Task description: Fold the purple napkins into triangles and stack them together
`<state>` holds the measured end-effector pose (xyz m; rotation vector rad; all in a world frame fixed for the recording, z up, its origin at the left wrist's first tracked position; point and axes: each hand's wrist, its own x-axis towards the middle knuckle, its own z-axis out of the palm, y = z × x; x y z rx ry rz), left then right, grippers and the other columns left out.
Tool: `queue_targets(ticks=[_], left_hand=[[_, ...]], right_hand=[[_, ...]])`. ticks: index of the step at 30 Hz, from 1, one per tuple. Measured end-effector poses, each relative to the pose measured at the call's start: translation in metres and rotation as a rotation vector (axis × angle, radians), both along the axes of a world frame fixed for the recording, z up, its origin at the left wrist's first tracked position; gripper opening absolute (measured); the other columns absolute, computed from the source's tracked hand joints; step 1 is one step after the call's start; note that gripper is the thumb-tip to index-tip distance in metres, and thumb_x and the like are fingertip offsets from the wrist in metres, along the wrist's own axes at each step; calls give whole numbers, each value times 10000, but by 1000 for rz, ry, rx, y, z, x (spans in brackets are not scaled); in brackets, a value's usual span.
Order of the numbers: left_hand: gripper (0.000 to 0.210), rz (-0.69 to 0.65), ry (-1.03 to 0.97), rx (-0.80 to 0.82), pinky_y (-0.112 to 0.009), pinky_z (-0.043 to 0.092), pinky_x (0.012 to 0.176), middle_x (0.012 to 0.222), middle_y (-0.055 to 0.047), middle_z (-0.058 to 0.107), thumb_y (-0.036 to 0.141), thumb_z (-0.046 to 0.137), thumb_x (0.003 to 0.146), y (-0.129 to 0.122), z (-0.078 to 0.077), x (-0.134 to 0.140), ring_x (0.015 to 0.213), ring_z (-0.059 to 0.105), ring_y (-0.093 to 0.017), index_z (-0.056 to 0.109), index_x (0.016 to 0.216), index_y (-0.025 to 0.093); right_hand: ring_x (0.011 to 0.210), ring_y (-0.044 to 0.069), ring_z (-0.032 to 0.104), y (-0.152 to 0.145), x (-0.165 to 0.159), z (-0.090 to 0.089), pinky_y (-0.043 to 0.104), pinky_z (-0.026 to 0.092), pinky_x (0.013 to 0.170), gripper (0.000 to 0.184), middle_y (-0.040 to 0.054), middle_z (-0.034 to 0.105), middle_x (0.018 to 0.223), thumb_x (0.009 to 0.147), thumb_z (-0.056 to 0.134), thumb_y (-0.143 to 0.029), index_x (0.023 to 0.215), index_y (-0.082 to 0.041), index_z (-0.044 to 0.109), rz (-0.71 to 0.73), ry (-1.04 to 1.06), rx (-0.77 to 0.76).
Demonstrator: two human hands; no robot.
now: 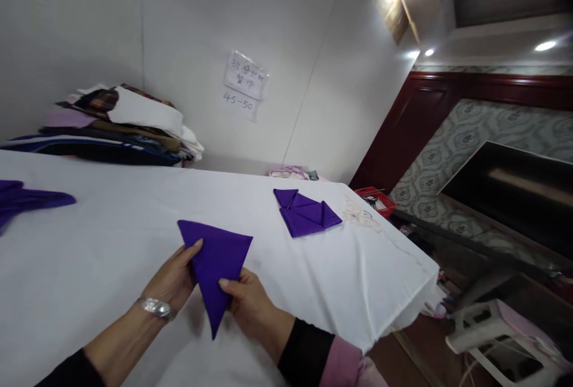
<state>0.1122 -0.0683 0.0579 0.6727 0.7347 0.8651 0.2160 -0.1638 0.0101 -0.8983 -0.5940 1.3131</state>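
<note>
A purple cloth napkin (218,258), folded into a triangle with one point toward me, is held up just above the white tablecloth. My left hand (174,276) grips its left edge, thumb on the near face and fingers behind. On the lower right edge, my right hand (250,303) pinches it the same way; the fingers behind the cloth are partly hidden. Farther back to the right lies another folded purple napkin (307,214) with two pointed corners. At the far left edge of the view, a loose purple cloth (31,199) is partly cut off.
The white tablecloth (134,214) hangs over the table's right edge. Behind the table are a pile of clothes (134,118) and a wall with a handwritten paper sign (245,79). A red basket (376,200) stands past the far right corner, a white plastic stool (505,339) at lower right.
</note>
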Motion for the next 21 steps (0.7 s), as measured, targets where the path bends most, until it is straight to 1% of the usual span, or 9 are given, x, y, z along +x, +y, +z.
queue_targets(ticks=[3, 6, 8, 11, 13, 15, 17, 19, 21], left_hand=[[121, 6, 3, 21, -238, 556, 500, 665, -13, 685, 69, 551, 757, 3, -5, 5, 549, 648, -155, 609, 792, 170], [177, -4, 82, 21, -254, 576, 565, 712, -24, 702, 37, 557, 751, 1, -6, 18, 617, 675, -166, 602, 846, 180], [191, -39, 114, 26, -253, 579, 593, 725, -33, 707, 28, 561, 753, -4, -3, 33, 639, 682, -166, 599, 871, 173], [197, -71, 105, 27, -262, 580, 624, 744, -41, 711, 25, 568, 753, -13, 4, 62, 655, 686, -167, 589, 892, 164], [200, -88, 90, 20, -280, 579, 646, 762, -51, 713, 32, 579, 750, -15, 8, 82, 668, 687, -173, 583, 906, 156], [210, -108, 87, 6, -290, 574, 676, 776, -67, 713, 30, 592, 737, -13, 7, 101, 686, 688, -175, 583, 913, 144], [206, -124, 97, -14, -288, 562, 712, 816, -84, 712, 33, 608, 720, -8, 0, 116, 721, 689, -174, 584, 894, 140], [185, -134, 149, -10, -292, 548, 741, 905, -94, 707, 88, 640, 709, -4, -15, 125, 776, 687, -179, 576, 870, 153], [167, -153, 265, 103, -306, 532, 747, 966, -92, 698, 195, 666, 702, -3, -35, 127, 819, 678, -197, 574, 840, 172]], right_hand=[[568, 152, 589, -5, 26, 3, 314, 492, 612, 393, 25, 656, 710, 585, 780, -303, 910, -139, 633, 0, -23, -16], [668, 159, 613, -6, 53, 9, 323, 496, 731, 434, 29, 676, 795, 531, 800, -247, 918, -145, 633, -43, -31, -17], [749, 163, 625, -4, 71, 13, 315, 480, 794, 484, 35, 686, 879, 511, 800, -206, 961, -152, 630, -74, -45, 6], [753, 167, 630, 0, 101, 17, 321, 482, 797, 508, 23, 694, 886, 505, 786, -172, 985, -170, 619, -106, -82, 15], [737, 161, 632, 1, 124, 19, 317, 487, 788, 504, 9, 696, 871, 502, 776, -143, 978, -185, 616, -84, -106, 5], [706, 151, 629, 2, 149, 20, 304, 494, 758, 477, -3, 695, 844, 504, 763, -121, 952, -192, 615, -46, -136, -4], [650, 142, 620, 3, 178, 23, 292, 502, 703, 440, -15, 690, 783, 507, 749, -109, 916, -192, 611, -43, -178, -11], [600, 137, 609, 5, 210, 28, 285, 504, 655, 417, -25, 681, 726, 505, 734, -101, 891, -189, 602, -81, -222, -16], [585, 139, 609, 7, 246, 36, 282, 506, 636, 419, -27, 681, 711, 499, 718, -89, 886, -187, 593, -151, -258, -14]])
